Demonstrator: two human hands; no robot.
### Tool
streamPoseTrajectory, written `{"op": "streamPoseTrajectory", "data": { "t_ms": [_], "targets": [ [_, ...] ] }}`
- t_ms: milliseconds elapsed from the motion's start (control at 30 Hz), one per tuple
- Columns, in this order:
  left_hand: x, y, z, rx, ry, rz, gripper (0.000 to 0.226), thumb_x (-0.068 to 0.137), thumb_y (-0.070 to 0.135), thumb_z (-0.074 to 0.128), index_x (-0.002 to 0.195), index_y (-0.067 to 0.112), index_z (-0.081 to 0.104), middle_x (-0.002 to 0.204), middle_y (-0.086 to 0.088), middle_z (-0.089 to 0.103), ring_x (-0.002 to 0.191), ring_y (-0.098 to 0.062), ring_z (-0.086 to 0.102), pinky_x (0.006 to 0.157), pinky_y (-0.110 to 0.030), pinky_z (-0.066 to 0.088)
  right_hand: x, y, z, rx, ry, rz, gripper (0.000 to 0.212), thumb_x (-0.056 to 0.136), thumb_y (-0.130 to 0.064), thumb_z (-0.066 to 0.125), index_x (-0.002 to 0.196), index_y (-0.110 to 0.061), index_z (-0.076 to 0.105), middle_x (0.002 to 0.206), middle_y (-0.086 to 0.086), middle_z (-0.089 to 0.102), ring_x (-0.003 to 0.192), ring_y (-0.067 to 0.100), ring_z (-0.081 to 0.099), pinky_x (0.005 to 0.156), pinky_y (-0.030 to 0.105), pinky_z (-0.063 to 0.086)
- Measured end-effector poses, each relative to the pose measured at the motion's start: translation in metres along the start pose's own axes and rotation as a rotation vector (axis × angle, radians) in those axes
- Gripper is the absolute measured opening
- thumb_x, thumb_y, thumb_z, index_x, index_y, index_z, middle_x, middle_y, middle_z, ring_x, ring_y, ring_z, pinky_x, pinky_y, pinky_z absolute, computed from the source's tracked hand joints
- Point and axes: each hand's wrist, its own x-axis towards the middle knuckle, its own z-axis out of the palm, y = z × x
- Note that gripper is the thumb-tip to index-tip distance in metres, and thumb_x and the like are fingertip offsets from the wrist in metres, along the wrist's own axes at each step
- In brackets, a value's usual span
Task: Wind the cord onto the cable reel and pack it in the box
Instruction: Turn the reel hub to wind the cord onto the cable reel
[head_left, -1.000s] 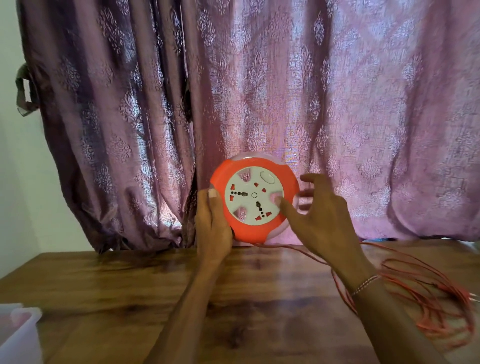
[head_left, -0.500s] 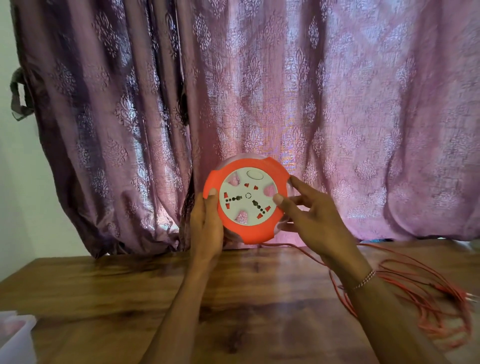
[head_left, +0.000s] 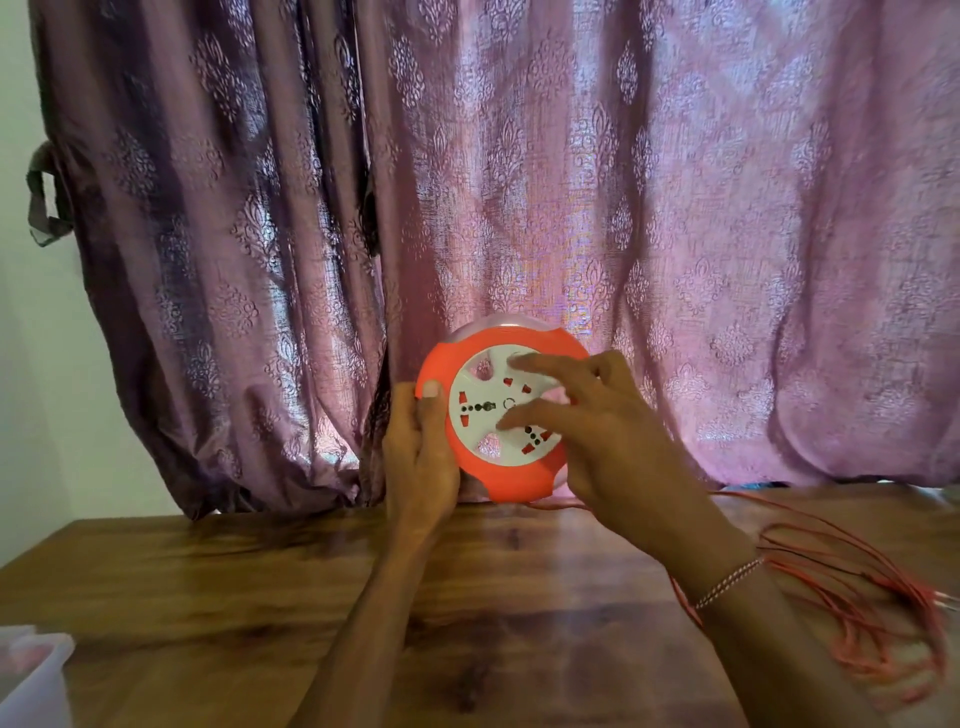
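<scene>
We hold the round orange plastic cable reel (head_left: 498, 415) upright: left hand (head_left: 421, 457) gripping its edge, right hand (head_left: 597, 436) fingers spread wide on its white face

Reel (head_left: 470, 457) showing orange rim, white face; cord (head_left: 857, 618) orange; curtain (head_left: 519, 182) purple, damask motifs; table (head_left: 208, 597) brown woodgrain.
</scene>
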Motion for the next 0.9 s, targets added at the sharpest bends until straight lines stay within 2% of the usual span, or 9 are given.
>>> {"op": "streamPoseTrajectory", "data": {
  "t_ms": [100,200,267,367,467,567,667,767,900],
  "targets": [
    [-0.002,0.003,0.002,0.007,-0.042,0.047,0.028,0.1,0.056,0.041,0.083,0.037,0.053,0.076,0.016,0.068,0.066,0.004,0.06,0.059,-0.016,0.048,0.001,-0.004,0.002,-0.046,-0.117,-0.011,0.052,0.067,-0.009,0.036,0.092,-0.03,0.077,0.139,-0.005,0.057,0.097,0.028,0.049,0.082,0.037,0.046],
    [-0.003,0.002,0.003,-0.031,-0.072,0.06,0.034,0.099,0.055,0.045,0.087,0.026,0.055,0.078,0.007,0.069,0.069,-0.005,0.062,0.061,-0.026,0.052,0.001,-0.002,0.005,-0.135,-0.176,0.028,0.049,0.062,0.002,0.067,0.093,-0.035,0.077,0.141,-0.004,0.056,0.098,0.033,0.052,0.08,0.045,0.049],
    [-0.003,0.001,0.004,-0.045,-0.077,0.072,0.037,0.099,0.056,0.047,0.085,0.022,0.054,0.074,0.006,0.067,0.066,-0.005,0.06,0.058,-0.028,0.051,0.001,-0.002,0.006,-0.185,-0.177,0.025,0.052,0.06,0.001,0.073,0.093,-0.039,0.076,0.138,-0.004,0.057,0.1,0.033,0.053,0.078,0.044,0.048],
    [-0.005,0.002,0.005,-0.053,-0.065,0.061,0.043,0.097,0.059,0.048,0.085,0.018,0.053,0.071,-0.005,0.064,0.064,-0.007,0.057,0.057,-0.038,0.051,0.0,-0.005,0.004,-0.272,-0.179,0.04,0.043,0.075,-0.022,0.05,0.101,-0.049,0.071,0.135,-0.006,0.055,0.103,0.03,0.049,0.075,0.039,0.043],
    [-0.006,0.004,0.006,-0.036,-0.04,0.053,0.045,0.096,0.058,0.047,0.086,0.015,0.053,0.076,-0.011,0.065,0.067,-0.012,0.058,0.063,-0.048,0.053,-0.001,-0.007,0.004,-0.306,-0.203,0.109,0.051,0.078,-0.039,0.031,0.114,-0.056,0.063,0.132,-0.001,0.053,0.107,0.028,0.046,0.076,0.04,0.04],
    [-0.009,0.008,0.007,0.019,-0.011,0.068,0.047,0.096,0.06,0.045,0.087,0.014,0.053,0.072,-0.01,0.065,0.063,-0.011,0.058,0.059,-0.048,0.052,-0.002,-0.011,0.008,-0.277,-0.144,0.197,0.049,0.078,-0.042,0.039,0.122,-0.055,0.058,0.119,0.005,0.054,0.103,0.029,0.048,0.077,0.042,0.043],
    [-0.012,0.013,0.007,0.029,-0.002,0.09,0.052,0.095,0.06,0.045,0.093,0.009,0.054,0.077,-0.021,0.064,0.066,-0.031,0.059,0.062,-0.052,0.05,-0.004,-0.011,0.014,-0.29,-0.1,0.33,0.057,0.076,-0.053,0.056,0.132,-0.053,0.048,0.099,0.005,0.056,0.091,0.029,0.053,0.076,0.041,0.048],
    [-0.013,0.016,0.007,0.032,0.006,0.108,0.054,0.096,0.059,0.044,0.094,0.006,0.054,0.078,-0.025,0.063,0.073,-0.04,0.06,0.063,-0.054,0.05,-0.002,-0.012,0.015,-0.266,-0.079,0.439,0.062,0.079,-0.072,0.049,0.135,-0.046,0.05,0.085,0.002,0.066,0.083,0.027,0.059,0.073,0.038,0.049],
    [-0.013,0.015,0.007,0.042,0.008,0.102,0.055,0.095,0.059,0.042,0.094,0.006,0.054,0.08,-0.023,0.064,0.074,-0.038,0.061,0.064,-0.054,0.051,0.0,-0.009,0.014,-0.153,-0.053,0.362,0.048,0.088,-0.05,0.062,0.131,-0.03,0.06,0.088,0.004,0.066,0.089,0.028,0.054,0.074,0.042,0.05]
  ]
}}
